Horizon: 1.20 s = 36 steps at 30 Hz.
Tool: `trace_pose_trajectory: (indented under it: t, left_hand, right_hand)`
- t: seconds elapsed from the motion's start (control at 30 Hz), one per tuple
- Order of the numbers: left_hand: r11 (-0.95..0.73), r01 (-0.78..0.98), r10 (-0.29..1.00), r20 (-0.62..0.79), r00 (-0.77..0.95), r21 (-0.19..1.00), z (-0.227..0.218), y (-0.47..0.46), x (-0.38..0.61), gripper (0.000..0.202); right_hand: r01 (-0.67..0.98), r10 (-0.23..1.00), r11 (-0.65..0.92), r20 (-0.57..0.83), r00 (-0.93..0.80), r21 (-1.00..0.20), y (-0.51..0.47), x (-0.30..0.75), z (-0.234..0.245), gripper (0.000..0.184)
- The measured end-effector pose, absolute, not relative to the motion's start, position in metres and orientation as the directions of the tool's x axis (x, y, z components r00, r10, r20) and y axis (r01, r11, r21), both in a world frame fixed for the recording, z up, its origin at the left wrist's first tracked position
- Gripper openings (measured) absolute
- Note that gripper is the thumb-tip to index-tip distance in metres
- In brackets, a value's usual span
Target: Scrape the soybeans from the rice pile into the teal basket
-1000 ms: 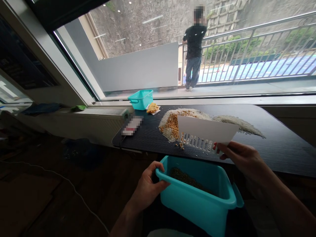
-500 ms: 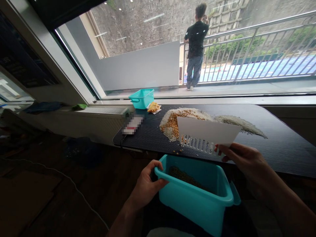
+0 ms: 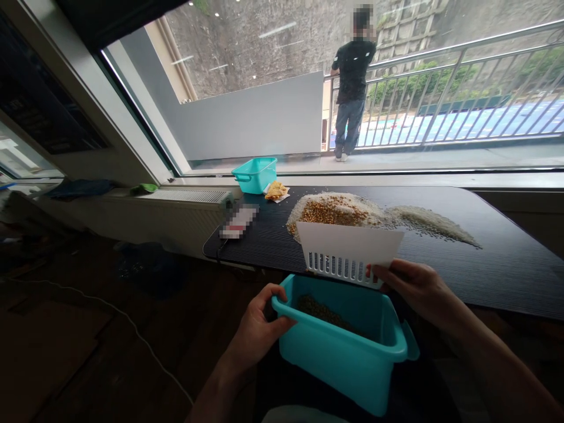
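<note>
My left hand grips the left rim of a turquoise plastic bin, thumb outside and fingers over the edge. Dark greenish grains lie in the bottom of the bin, which sits below the table's near edge. A white slotted plastic scraper is pinched at its right end in my right hand. The scraper stands tilted at the table edge just above the bin, its slots downward. Behind it spreads a heap of white grains mixed with golden kernels. To the right lies a paler greenish pile.
The black table runs along a window. At its far left stand a second turquoise bin, a yellow crumpled item on white paper and a blurred-out flat object. A person stands outside by a railing.
My right hand has drawn the scraper left and toward me, to the table's near edge. The heap behind shows more uncovered. The bin in my left hand has shifted slightly left.
</note>
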<state>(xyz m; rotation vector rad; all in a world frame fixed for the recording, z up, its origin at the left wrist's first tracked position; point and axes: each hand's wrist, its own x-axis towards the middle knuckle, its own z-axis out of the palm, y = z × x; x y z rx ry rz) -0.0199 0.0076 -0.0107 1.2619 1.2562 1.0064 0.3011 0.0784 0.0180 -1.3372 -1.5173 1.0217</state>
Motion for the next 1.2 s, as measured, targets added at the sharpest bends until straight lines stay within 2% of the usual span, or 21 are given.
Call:
trace_pose_trajectory:
  t: [0.1,0.23,0.37,0.77,1.1,1.2]
  left_hand:
    - [0.086,0.129,0.992,-0.098,0.085,0.988,-0.011,0.007,-0.021,0.036]
    - [0.069,0.147,0.994,-0.080,0.070,0.987,-0.011,0.007,-0.021,0.033]
    - [0.042,0.142,0.995,-0.055,0.088,0.989,-0.013,0.007,-0.021,0.032]
    - [0.047,0.134,0.995,-0.059,0.083,0.990,-0.013,0.007,-0.021,0.034]
    - [0.053,0.131,0.993,-0.066,0.099,0.990,-0.011,0.008,-0.022,0.034]
    - [0.046,0.139,0.993,-0.060,0.097,0.989,-0.010,0.008,-0.022,0.034]
  right_hand:
    - [0.307,0.995,0.088,0.073,-0.062,-0.948,0.074,0.309,0.020,0.068]
    - [0.305,0.987,0.118,0.146,0.069,-0.945,0.072,0.321,0.026,0.067]
    - [0.291,0.977,0.098,0.148,0.156,-0.952,0.077,0.325,0.026,0.068]
    - [0.303,0.985,0.132,0.158,0.065,-0.944,0.083,0.318,0.024,0.071]
    - [0.321,0.990,0.112,0.133,0.043,-0.940,0.083,0.320,0.019,0.072]
    - [0.304,0.988,0.097,0.128,0.082,-0.948,0.079,0.323,0.023,0.071]
